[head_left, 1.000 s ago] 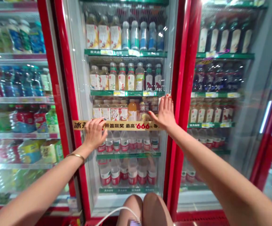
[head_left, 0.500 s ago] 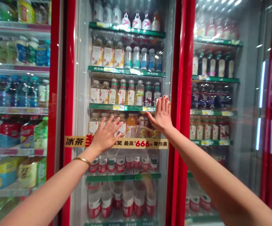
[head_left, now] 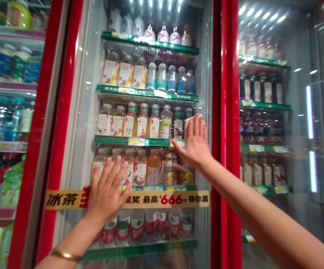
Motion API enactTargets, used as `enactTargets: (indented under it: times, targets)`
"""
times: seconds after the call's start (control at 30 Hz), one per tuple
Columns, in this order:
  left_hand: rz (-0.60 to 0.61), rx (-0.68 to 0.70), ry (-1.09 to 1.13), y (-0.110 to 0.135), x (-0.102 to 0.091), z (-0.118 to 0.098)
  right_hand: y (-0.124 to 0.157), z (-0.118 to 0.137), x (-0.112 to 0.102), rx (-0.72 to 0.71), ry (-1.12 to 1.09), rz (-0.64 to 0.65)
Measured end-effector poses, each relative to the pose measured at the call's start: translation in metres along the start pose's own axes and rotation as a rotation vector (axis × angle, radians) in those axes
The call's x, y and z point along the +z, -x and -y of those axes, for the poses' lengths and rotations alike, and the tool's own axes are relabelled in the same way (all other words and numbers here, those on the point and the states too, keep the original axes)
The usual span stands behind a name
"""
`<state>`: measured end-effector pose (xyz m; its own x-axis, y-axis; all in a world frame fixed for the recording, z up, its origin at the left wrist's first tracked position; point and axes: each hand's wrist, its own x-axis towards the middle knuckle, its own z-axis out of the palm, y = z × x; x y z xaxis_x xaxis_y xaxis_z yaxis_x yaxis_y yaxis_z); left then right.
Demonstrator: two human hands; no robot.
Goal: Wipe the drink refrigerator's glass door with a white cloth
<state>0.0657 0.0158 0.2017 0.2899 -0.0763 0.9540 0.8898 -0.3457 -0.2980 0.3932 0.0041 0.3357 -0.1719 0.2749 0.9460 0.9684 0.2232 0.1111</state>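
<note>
My left hand [head_left: 108,186] is spread open in front of the glass door [head_left: 79,123] of a drinks fridge, over a yellow printed strip [head_left: 164,199]. It wears a gold bangle [head_left: 66,255] at the wrist. Higher and to the right, my right hand [head_left: 196,144] lies flat near the door's right side, thumb apart from the other fingers, and nothing in it. Whether either palm touches the glass I cannot tell. Behind the glass, bottles [head_left: 142,121] stand in rows on green-edged shelves [head_left: 150,141]; my hands hide some of them.
Red door frames [head_left: 227,149] run up both sides of this door. At the left stands a shelf unit [head_left: 5,145] of bottles and cartons. On the right, another glass-fronted fridge [head_left: 263,106] holds more bottles. Bright lights reflect off its glass.
My view has tilted up and come closer, so the shelves and strip sit lower and larger. My left hand has moved down and left and turned more upright; my right hand stays near the door's right side.
</note>
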Motion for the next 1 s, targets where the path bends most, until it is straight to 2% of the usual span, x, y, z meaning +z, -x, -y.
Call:
enactTargets:
  times: [0.03,0.1,0.13,0.17,0.2,0.3,0.37,0.43,0.53,0.57,0.63,0.77,0.83,0.93,1.0]
  targets:
    - [0.004,-0.029,0.008,0.001,0.0,0.0,0.03,0.01,0.009,-0.123,-0.001,0.05]
    - [0.019,-0.046,0.024,0.003,0.0,0.0,0.081,0.021,0.023,-0.587,-0.077,0.183]
    - [0.023,-0.042,0.03,0.003,0.0,0.0,0.093,0.021,0.027,-0.702,-0.072,0.251]
    - [0.025,-0.037,0.033,0.003,0.0,0.001,0.093,0.017,0.027,-0.726,-0.057,0.269]
    - [0.024,-0.035,0.033,0.003,0.0,0.001,0.082,0.009,0.023,-0.665,-0.028,0.262]
    - [0.031,-0.045,0.032,0.003,0.001,0.001,0.016,-0.022,0.004,-0.21,0.049,0.088]
    - [0.039,-0.057,0.032,0.004,0.0,0.001,-0.006,-0.033,-0.002,-0.018,0.066,-0.018]
    - [0.04,-0.072,0.035,0.005,0.0,0.001,0.01,-0.03,0.0,-0.034,0.081,-0.035]
    - [0.033,-0.078,0.053,0.006,0.0,0.0,0.062,-0.021,0.009,-0.248,0.121,0.047]
    - [0.032,-0.076,0.058,0.006,0.0,0.0,0.071,-0.022,0.01,-0.292,0.136,0.066]
    - [0.037,-0.072,0.068,0.004,-0.001,0.0,0.065,-0.03,0.006,-0.277,0.159,0.073]
    - [0.049,-0.073,0.077,0.002,-0.003,-0.001,0.019,-0.045,-0.007,-0.075,0.166,0.05]
    - [0.043,-0.076,0.081,0.002,-0.003,-0.001,0.024,-0.042,-0.006,-0.067,0.171,0.042]
    - [0.035,-0.076,0.091,0.002,-0.003,-0.002,0.057,-0.039,0.004,-0.165,0.17,0.031]
    - [0.025,-0.069,0.087,0.002,-0.002,-0.002,0.059,-0.044,0.008,-0.209,0.154,0.012]
